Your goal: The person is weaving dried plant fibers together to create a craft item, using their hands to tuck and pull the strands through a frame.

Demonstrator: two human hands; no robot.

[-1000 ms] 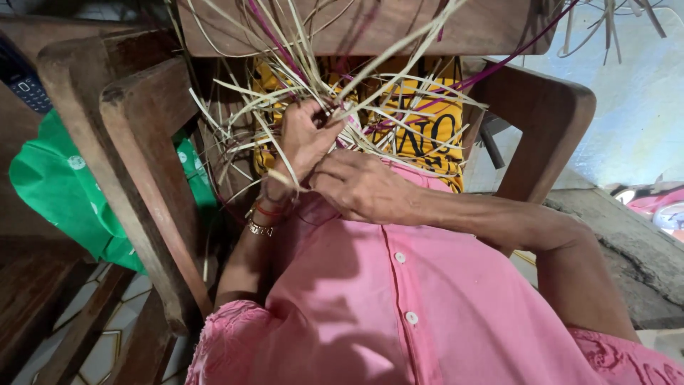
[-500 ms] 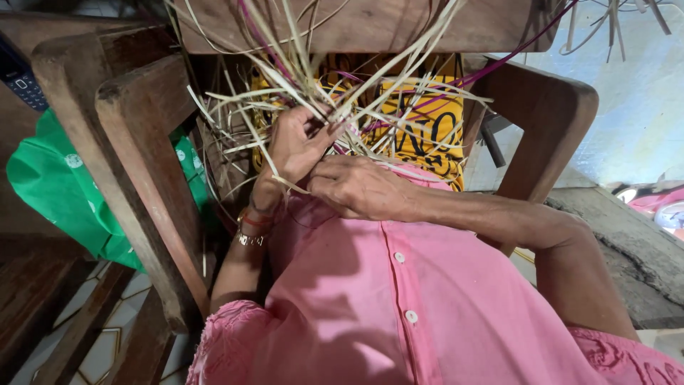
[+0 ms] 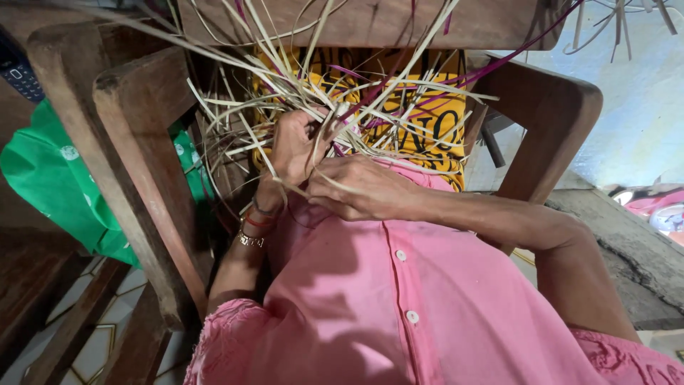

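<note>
Head view, work piece: a bundle of thin, flat, pale straw-coloured weaving strips (image 3: 313, 93), stiff and slightly glossy, with a few magenta-purple strips (image 3: 499, 64) mixed in.
Form: the strips meet in a tight crossing knot between the two hands and fan out loose in all directions, most upward and to the sides, some bent, some straight.
Position: held up in front of the chest, over a pink buttoned shirt (image 3: 399, 299), between the arms of a dark brown wooden chair (image 3: 135, 164).
Left hand (image 3: 292, 153): raised with the palm toward the camera, fingers curled into the knot of strips and closed around several of them; thumb pressed against the bundle.
Left wrist: a red thread band and a gold-coloured metal bangle (image 3: 251, 239).
Right hand (image 3: 360, 189): lies knuckles-up just beside the left hand and touching it, fingers bent and pressed together, pinching pale strips at the base of the knot; the fingertips themselves are hidden under the strips.
Behind the bundle: a yellow cloth with black print (image 3: 427, 128), partly covered by the fanned strips.
Left of the chair: a crumpled green plastic bag (image 3: 57, 185).
Floor: pale patterned tiles (image 3: 107, 342), seen through the chair frame.
</note>
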